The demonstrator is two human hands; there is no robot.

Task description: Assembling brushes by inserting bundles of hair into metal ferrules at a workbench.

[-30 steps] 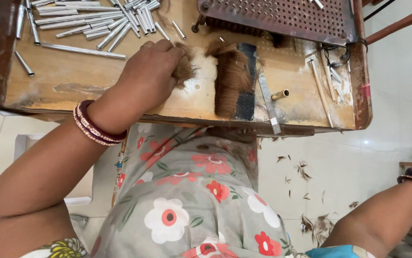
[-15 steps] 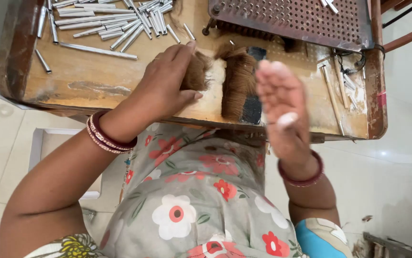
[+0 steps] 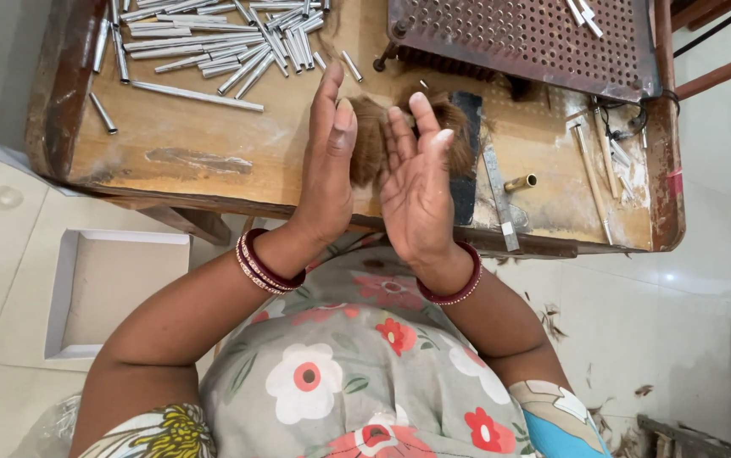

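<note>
**Hair tuft between two flat palms, over the counter**

Left to right. White open box [image 3: 98, 293] on the floor, left of the counter [image 3: 196, 157]; plain, no label visible. Loose metal tubes [image 3: 204, 42] lie spread across the counter's far left, mostly long axis left-right.

Left hand [image 3: 325, 170]: fingers straight and together, palm facing right, flat against the left side of the brown hair tuft [image 3: 372, 136]. Tuft sits between both palms, long axis running away from the body, tip toward the perforated plate [image 3: 518, 38].

Right hand [image 3: 421, 182]: fingers extended, slightly fanned, palm facing left, touching the tuft's right side. Neither hand curls round it; both equally near.

Right of the hands: dark strip [image 3: 467, 153], steel ruler [image 3: 498, 191], brass tube [image 3: 521, 181]. No signs or packages.
</note>
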